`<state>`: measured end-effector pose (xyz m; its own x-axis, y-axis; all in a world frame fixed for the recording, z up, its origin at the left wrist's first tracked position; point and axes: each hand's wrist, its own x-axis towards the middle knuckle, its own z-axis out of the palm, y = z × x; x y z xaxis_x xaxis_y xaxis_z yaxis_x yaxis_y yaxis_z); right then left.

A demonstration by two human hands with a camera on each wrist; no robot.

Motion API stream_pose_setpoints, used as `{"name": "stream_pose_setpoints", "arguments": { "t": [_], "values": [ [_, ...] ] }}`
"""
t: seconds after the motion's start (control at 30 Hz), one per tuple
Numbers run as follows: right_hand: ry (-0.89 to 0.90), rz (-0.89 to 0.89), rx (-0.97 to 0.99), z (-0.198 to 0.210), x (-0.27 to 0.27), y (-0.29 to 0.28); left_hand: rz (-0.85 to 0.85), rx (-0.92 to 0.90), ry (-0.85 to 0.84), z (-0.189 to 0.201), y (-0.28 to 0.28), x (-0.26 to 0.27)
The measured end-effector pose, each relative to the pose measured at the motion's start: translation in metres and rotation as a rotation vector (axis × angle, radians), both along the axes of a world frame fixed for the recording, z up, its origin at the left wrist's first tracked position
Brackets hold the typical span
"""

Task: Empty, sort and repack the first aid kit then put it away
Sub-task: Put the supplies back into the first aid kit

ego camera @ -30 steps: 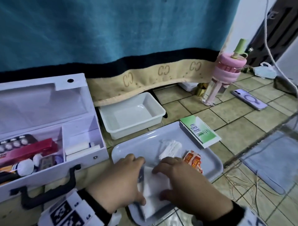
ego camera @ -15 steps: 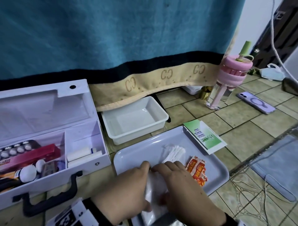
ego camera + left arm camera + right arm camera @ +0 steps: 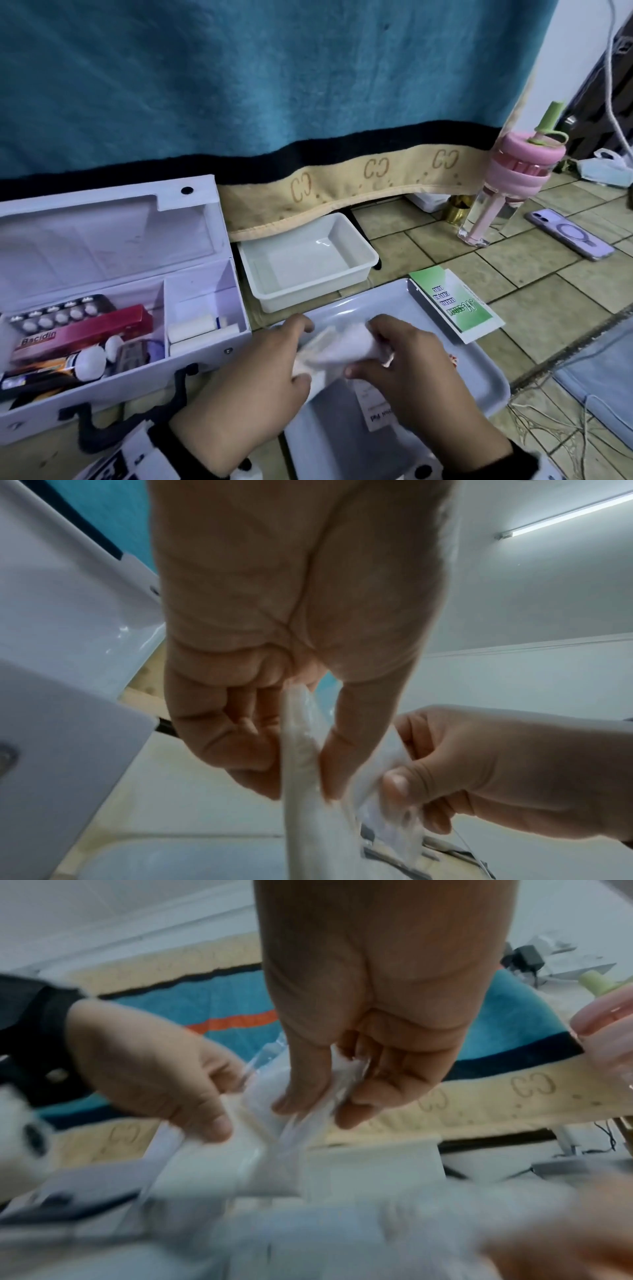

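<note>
Low in the frame's centre, above the grey tray (image 3: 486, 373), the left hand (image 3: 239, 387) and right hand (image 3: 421, 373) each keep a pinching grip on a soft white gauze packet (image 3: 346, 349), crumpled, blurred, in clear wrapping.

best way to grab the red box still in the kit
Pinch the red box across its long narrow sides near the right end, coming from above. It lies flat on top of the other items in the kit, with its right end near the divider and its top exposed.
</note>
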<state>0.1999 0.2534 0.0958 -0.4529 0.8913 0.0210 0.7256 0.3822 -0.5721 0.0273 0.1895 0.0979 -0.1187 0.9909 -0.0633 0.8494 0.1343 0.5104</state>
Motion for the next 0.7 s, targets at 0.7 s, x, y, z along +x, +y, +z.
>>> {"name": "stream_pose_setpoints", "arguments": {
  "t": [0.7],
  "values": [
    [-0.221, 0.445, 0.225, 0.032, -0.186, 0.060, 0.658, 0.310, -0.107, 0.041, -0.087, -0.125]
  ]
}}
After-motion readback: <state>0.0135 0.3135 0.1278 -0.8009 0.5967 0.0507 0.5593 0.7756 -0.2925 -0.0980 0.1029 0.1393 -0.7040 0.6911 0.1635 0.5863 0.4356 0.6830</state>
